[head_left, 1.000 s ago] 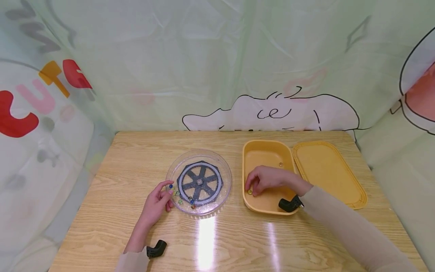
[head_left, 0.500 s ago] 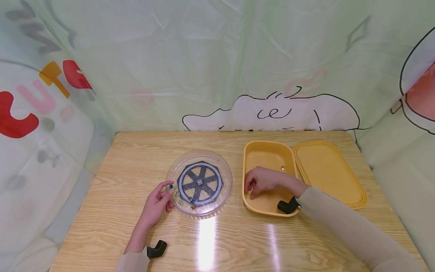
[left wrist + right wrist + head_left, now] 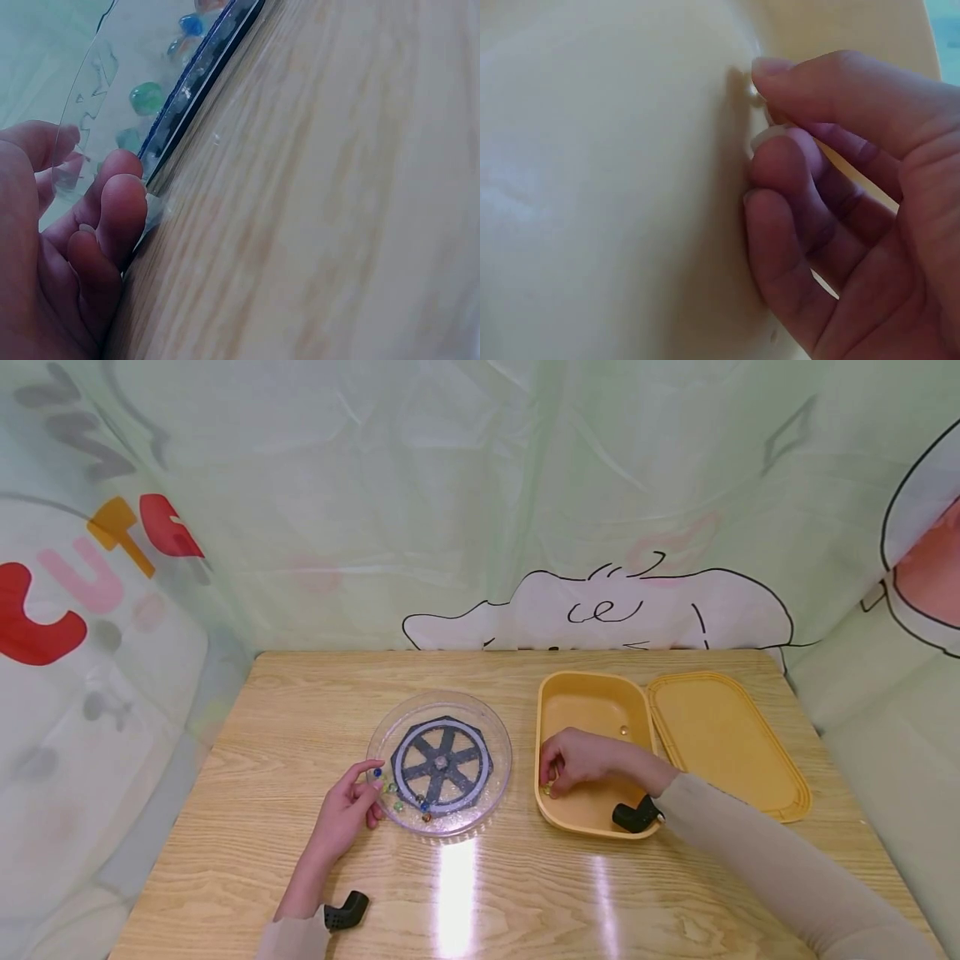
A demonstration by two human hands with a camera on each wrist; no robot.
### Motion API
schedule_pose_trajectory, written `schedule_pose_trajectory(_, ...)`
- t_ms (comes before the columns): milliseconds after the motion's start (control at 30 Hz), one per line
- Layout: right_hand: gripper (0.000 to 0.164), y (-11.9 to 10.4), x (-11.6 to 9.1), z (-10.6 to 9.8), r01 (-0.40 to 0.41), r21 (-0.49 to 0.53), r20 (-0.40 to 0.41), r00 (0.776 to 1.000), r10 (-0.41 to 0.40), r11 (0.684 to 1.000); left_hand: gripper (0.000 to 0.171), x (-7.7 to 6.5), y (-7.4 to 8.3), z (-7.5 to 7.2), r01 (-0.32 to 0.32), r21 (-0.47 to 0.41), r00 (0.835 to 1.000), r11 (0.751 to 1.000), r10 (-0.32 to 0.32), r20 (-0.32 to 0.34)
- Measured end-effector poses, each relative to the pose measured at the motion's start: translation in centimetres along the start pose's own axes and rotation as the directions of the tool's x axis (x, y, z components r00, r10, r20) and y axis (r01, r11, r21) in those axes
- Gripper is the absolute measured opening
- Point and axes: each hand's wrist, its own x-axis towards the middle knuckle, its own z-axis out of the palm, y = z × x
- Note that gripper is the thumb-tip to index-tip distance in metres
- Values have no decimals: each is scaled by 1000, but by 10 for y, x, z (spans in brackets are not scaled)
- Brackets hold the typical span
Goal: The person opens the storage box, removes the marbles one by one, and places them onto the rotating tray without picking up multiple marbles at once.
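A clear round dish stands on the table, with a dark six-spoked wheel shape in it or under it. Several glass marbles, such as a blue marble and a green marble, lie along its near left side. My left hand holds the dish's left rim, fingers bent around its outside. Inside the orange container, my right hand pinches a yellow marble between thumb and forefinger, low by the near left corner. The fingers partly cover that marble.
Another marble lies on the container's floor near its right wall. An orange lid lies flat to the right of the container. The wooden table meets a printed curtain at the back.
My right hand has shifted slightly with the yellow marble, toward the container's near left corner. The container moved a little to the right at first. My left hand stays at the dish.
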Motion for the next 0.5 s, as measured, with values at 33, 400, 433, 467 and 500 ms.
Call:
schedule_pose_trajectory(33,14,0,0,0,1,14,7,1000,-1,1000,32,0,0,0,-1,-1,1000,1000,1,-1)
schedule_pose_trajectory(400,10,4,-4,-4,-21,171,86,996,7,985,33,-2,11,1,33,-9,999,999,-33,5)
schedule_pose_trajectory(433,11,4,-5,-4,-19,189,90,996,2,982,33,-3,11,1,33,-10,999,999,-33,5)
schedule_pose_trajectory(467,12,3,-5,-4,-18,207,96,995,-2,978,33,-3,11,1,35,-11,999,999,-35,4)
schedule_pose_trajectory(500,12,2,-5,-4,-19,215,101,995,-3,976,33,-3,12,1,37,-6,999,999,-37,3)
